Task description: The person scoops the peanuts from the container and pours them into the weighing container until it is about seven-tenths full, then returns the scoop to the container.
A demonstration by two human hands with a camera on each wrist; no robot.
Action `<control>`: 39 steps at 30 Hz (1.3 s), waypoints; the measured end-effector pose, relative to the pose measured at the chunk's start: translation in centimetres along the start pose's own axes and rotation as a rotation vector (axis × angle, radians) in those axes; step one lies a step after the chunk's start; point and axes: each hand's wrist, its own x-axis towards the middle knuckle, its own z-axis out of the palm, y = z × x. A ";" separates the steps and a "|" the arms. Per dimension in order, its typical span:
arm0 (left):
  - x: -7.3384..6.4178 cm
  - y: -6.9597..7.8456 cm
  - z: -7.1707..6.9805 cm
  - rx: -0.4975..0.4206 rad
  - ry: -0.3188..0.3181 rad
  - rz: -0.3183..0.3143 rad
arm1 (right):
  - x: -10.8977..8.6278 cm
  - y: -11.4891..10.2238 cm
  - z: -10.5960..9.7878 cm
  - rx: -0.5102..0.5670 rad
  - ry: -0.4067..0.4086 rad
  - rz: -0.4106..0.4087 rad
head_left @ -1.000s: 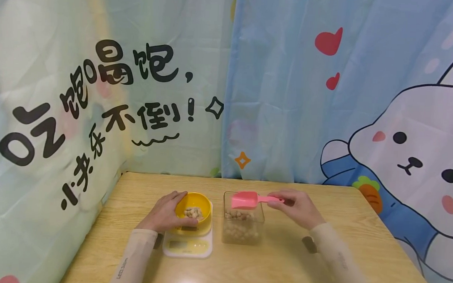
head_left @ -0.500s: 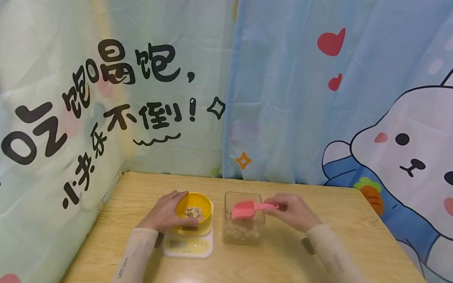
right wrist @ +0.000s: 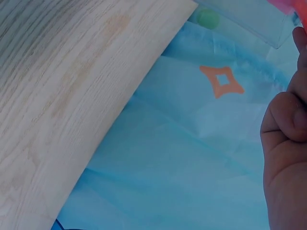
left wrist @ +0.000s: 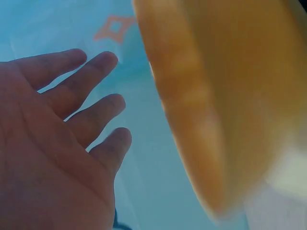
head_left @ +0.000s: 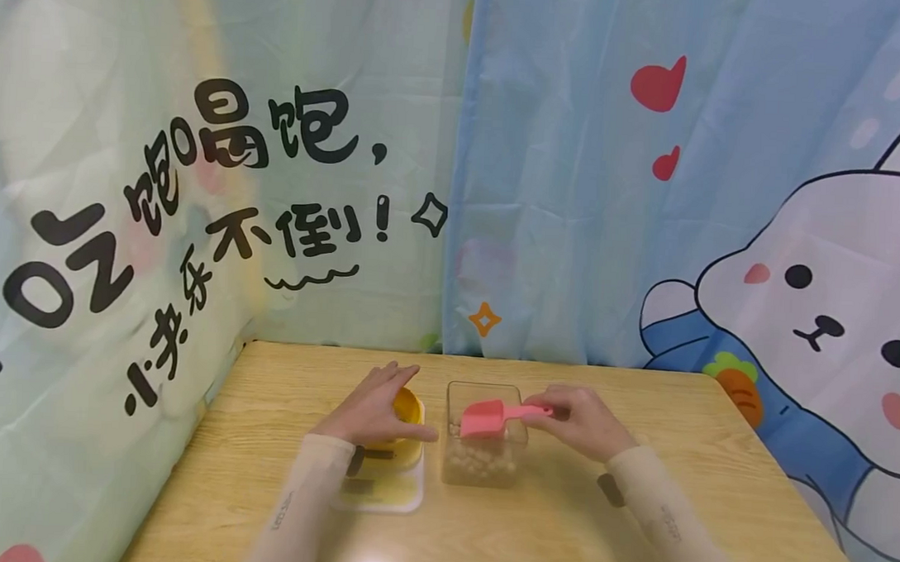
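Note:
My left hand [head_left: 371, 412] is open, fingers spread, over the yellow bowl [head_left: 409, 405] and hides most of it. In the left wrist view the bowl's orange-yellow wall [left wrist: 192, 96] stands apart from the fingertips. Beneath the bowl is a white and yellow kitchen scale [head_left: 394, 492], partly covered by the forearm. My right hand [head_left: 581, 418] pinches the handle of a pink scoop [head_left: 484, 419], whose blade is inside the clear square container [head_left: 480, 479]. Pale nut-like pieces [head_left: 473, 459] fill the lower part of that container. Only part of the right hand shows in the right wrist view.
The wooden table [head_left: 576, 517] carries everything. A blue printed curtain [head_left: 541, 234] with a rabbit figure hangs along its back and right edges; a pale green one with black lettering [head_left: 306, 135] hangs at the left.
My left hand has let go of the bowl's rim and moved right across it, fingers spreading. The scoop went down into the container, then stayed nearly still over the last half second.

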 end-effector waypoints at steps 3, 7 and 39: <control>0.6 1.4 0.6 -0.007 -0.036 0.025 | 0.0 -0.3 -0.3 0.006 -0.022 0.012; 1.2 2.8 1.5 -0.018 -0.065 0.053 | 0.4 -0.8 -1.1 -0.039 -0.057 -0.009; 1.6 2.9 2.7 -0.036 -0.029 0.125 | 4.5 -5.9 -3.5 -0.358 -0.353 -0.368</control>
